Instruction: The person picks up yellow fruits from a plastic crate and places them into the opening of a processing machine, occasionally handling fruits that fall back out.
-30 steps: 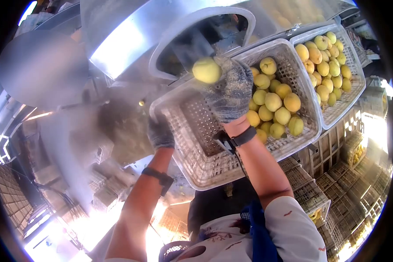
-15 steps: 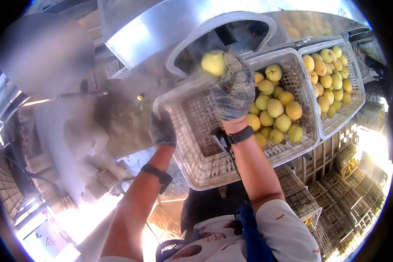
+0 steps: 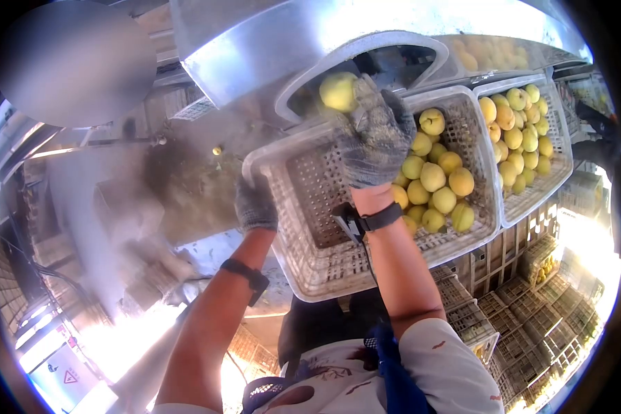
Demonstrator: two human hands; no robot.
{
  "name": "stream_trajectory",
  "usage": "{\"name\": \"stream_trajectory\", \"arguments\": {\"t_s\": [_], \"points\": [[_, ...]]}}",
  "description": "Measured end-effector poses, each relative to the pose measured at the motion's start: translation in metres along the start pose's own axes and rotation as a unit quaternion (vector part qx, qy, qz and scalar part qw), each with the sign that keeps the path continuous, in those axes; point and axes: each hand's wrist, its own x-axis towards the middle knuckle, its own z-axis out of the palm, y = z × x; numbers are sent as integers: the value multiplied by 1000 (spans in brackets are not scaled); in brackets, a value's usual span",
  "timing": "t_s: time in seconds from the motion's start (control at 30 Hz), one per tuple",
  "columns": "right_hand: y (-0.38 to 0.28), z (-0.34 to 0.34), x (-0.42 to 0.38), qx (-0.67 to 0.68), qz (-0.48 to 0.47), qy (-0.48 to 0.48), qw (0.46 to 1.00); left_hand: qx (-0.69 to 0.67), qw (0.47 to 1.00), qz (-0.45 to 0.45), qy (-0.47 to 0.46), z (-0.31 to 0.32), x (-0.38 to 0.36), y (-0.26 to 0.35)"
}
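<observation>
My right hand, in a grey knit glove, is raised over the far edge of a white plastic crate. Its fingers close on a yellow-green peach in front of a rounded opening in a metal machine. My left hand, gloved too, grips the same crate by its left rim; some of its fingertips are hidden. Yellow peaches lie heaped in the crate's right half, while the perforated floor shows on the left.
A second crate of peaches adjoins on the right. Shiny metal housing spans the far side. One small yellow fruit lies on the ground at left. Stacked crates stand below right.
The view has shifted slightly. My right hand has moved a little to the right relative to the peach, which stays at its fingers. My left hand keeps its place on the rim.
</observation>
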Motion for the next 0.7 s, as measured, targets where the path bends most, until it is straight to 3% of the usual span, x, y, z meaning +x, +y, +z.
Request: {"name": "stream_trajectory", "arguments": {"t_s": [0.17,0.3,0.33,0.4,0.47,0.53,0.6,0.67,0.7], "points": [[-30,37,42,-29,44,16,998,0,999,32,27,6,4,-9],[-25,53,57,-58,148,-119,980,-24,996,74,32,13,8,-24],[-25,36,54,-66,148,-115,980,-19,996,77,28,11,8,-24],[-27,-23,33,141,77,16,987,-34,996,77,30,19,14,-35],[14,-74,-33,179,166,-125,962,-51,995,73,36,23,19,-38],[56,-94,-59,235,491,-115,831,-43,996,77,27,21,17,-36],[136,-91,-83,123,483,-92,862,-33,997,65,21,17,11,-31],[185,-76,-71,-89,491,-222,838,-54,994,83,34,16,9,-27],[205,-55,-64,-145,442,-228,855,-53,994,91,34,16,10,-23]]}}
